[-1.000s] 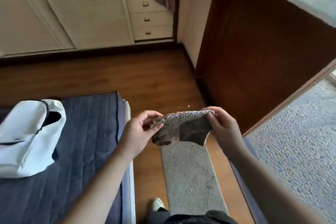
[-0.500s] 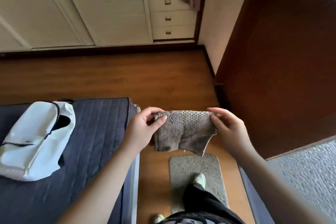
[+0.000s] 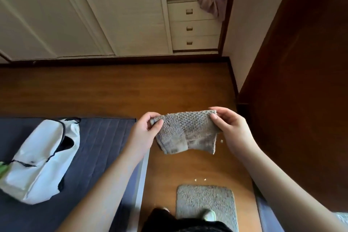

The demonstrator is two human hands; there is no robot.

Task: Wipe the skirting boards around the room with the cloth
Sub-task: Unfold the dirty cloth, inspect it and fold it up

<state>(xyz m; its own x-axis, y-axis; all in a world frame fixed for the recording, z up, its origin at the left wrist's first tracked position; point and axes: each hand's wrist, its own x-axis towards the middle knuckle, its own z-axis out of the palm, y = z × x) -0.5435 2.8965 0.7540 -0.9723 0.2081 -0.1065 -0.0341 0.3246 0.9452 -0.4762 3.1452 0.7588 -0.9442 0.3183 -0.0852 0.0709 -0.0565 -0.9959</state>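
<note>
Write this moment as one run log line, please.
stage: cloth preparation | left hand: pinches cloth corner | right hand: pinches other corner | grey cloth: stretched above floor | skirting board: not touched

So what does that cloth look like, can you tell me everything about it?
The cloth is a small grey-brown rag with a bumpy, waffle-like weave, and it looks worn and grubby, with paler patches near its lower edge. It is folded and hangs in the air above the wooden floor. The left hand pinches its top left corner and the right hand pinches its top right corner, pulling the top edge straight.
</note>
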